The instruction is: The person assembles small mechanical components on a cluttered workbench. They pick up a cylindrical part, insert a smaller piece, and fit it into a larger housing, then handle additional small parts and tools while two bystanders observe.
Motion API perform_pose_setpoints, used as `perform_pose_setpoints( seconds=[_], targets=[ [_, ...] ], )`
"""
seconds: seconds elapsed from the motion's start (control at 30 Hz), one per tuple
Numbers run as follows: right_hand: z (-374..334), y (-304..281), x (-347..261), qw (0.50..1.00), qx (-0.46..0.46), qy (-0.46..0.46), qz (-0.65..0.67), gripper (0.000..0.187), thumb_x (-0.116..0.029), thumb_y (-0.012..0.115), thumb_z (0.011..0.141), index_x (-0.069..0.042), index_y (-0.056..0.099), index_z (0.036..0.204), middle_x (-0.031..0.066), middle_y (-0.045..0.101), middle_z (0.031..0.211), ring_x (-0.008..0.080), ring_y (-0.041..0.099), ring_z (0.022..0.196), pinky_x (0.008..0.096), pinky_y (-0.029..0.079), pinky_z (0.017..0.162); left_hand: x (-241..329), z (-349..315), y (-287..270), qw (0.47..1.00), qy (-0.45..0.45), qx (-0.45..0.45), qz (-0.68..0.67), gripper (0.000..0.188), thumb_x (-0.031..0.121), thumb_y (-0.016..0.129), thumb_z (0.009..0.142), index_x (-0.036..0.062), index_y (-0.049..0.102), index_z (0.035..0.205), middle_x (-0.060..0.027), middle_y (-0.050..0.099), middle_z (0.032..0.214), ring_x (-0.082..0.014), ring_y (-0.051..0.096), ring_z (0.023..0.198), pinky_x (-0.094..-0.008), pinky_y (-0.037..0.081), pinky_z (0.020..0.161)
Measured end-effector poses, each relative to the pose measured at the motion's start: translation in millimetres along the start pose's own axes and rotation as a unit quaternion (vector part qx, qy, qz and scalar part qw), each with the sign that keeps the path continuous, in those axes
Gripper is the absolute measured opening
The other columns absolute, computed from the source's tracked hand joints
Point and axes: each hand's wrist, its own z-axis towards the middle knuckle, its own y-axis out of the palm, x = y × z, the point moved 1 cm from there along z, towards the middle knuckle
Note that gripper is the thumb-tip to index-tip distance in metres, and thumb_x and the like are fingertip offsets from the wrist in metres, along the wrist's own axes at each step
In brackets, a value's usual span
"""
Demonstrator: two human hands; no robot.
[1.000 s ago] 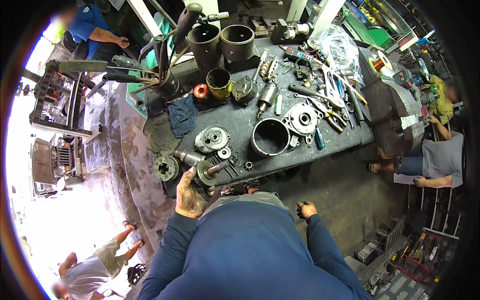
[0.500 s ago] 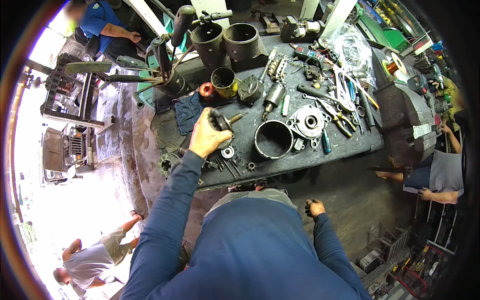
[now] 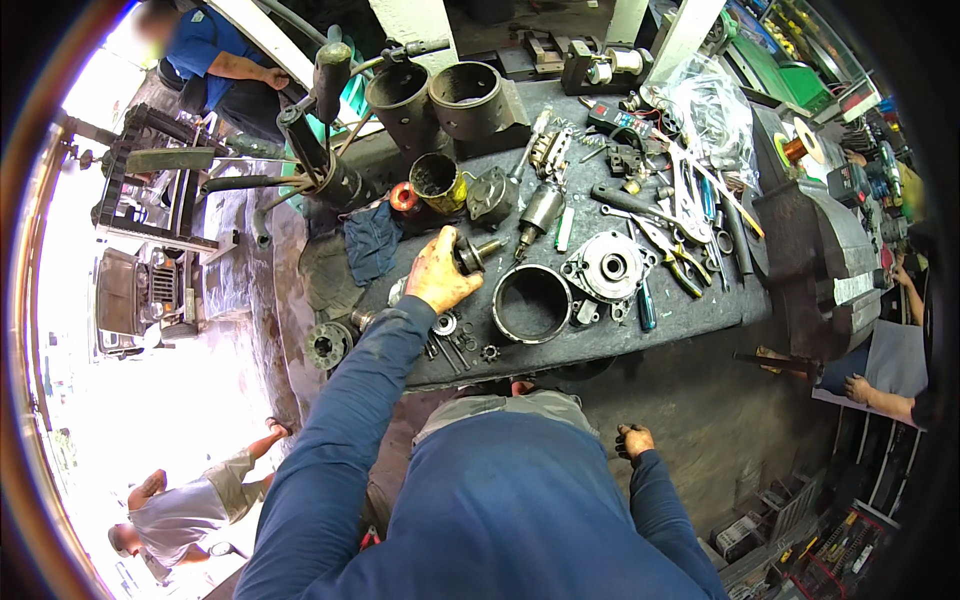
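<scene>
My left hand point(image 3: 440, 277) is closed round a dark, round metal part with a shaft point(image 3: 470, 254), held above the workbench point(image 3: 410, 372) with the shaft pointing right. Just right of this hand stands a wide metal cylinder point(image 3: 533, 305), its open end up. A round light-metal housing cover point(image 3: 609, 266) with bolt lugs lies beside it. Near my left wrist are a small gear point(image 3: 445, 323), long bolts point(image 3: 448, 355) and several rings. My right hand point(image 3: 633, 440) hangs beside my body, away from the bench, fingers loosely bent and slightly apart; nothing shows in it.
Behind are two large dark cylinders point(image 3: 466, 98), a yellow can point(image 3: 439, 182) and a tool holder point(image 3: 345, 184). Pliers point(image 3: 680, 262), wrenches and a screwdriver point(image 3: 647, 308) lie at the right, near a big dark casing point(image 3: 815, 270). Co-workers point(image 3: 215, 60) sit around the bench.
My left hand has moved slightly right with the shafted part, bringing it closer to the wide cylinder. My right hand still hangs by my side.
</scene>
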Motion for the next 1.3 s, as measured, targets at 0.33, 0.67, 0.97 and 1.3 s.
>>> perform_pose_setpoints(
  seconds=[0.33, 0.67, 0.97, 1.3],
  targets=[
    [27.2, 2.2, -48.2, 0.997, -0.017, -0.030, -0.063, 0.052, -0.027, 0.070, 0.100, 0.003, 0.054, 0.139, 0.0115, 0.071, 0.085, 0.0218, 0.065, 0.064, 0.0367, 0.051, 0.055, -2.4, -26.0, -4.1, 0.989, 0.020, 0.006, 0.145, 0.072, 0.041, 0.089, 0.073, 0.0052, 0.059, 0.127, -0.0199, 0.061, 0.132, -0.0367, 0.057, 0.125, -0.0492, 0.045, 0.108],
    [27.4, 29.5, -106.1, 0.989, -0.033, -0.078, -0.124, 0.038, -0.026, 0.071, 0.099, 0.003, 0.061, 0.121, 0.0083, 0.067, 0.081, 0.0189, 0.060, 0.062, 0.0364, 0.049, 0.054, 10.8, -38.0, 4.3, 0.978, 0.024, -0.023, 0.206, 0.078, 0.033, 0.089, 0.071, 0.0160, 0.059, 0.141, -0.0189, 0.051, 0.148, -0.0400, 0.049, 0.135, -0.0550, 0.043, 0.111],
    [-8.2, 52.2, -80.2, 0.987, -0.024, -0.116, -0.107, 0.026, -0.024, 0.071, 0.100, 0.000, 0.064, 0.108, 0.0068, 0.065, 0.077, 0.0188, 0.060, 0.060, 0.0350, 0.049, 0.051, 22.7, -47.0, -43.0, 0.997, -0.007, 0.068, 0.039, 0.069, 0.041, 0.086, 0.068, 0.0036, 0.068, 0.124, -0.0170, 0.068, 0.128, -0.0384, 0.061, 0.121, -0.0490, 0.048, 0.104],
    [-22.4, 166.5, 28.8, 0.970, 0.018, -0.066, -0.235, 0.025, -0.030, 0.072, 0.097, -0.006, 0.070, 0.107, 0.0108, 0.070, 0.080, 0.0266, 0.066, 0.062, 0.0449, 0.053, 0.052, -123.6, -304.6, -225.3, 0.910, -0.048, 0.008, -0.411, 0.066, 0.017, 0.092, 0.070, 0.0011, 0.061, 0.127, -0.0090, 0.068, 0.112, -0.0162, 0.062, 0.108, -0.0326, 0.045, 0.106]
  ],
)
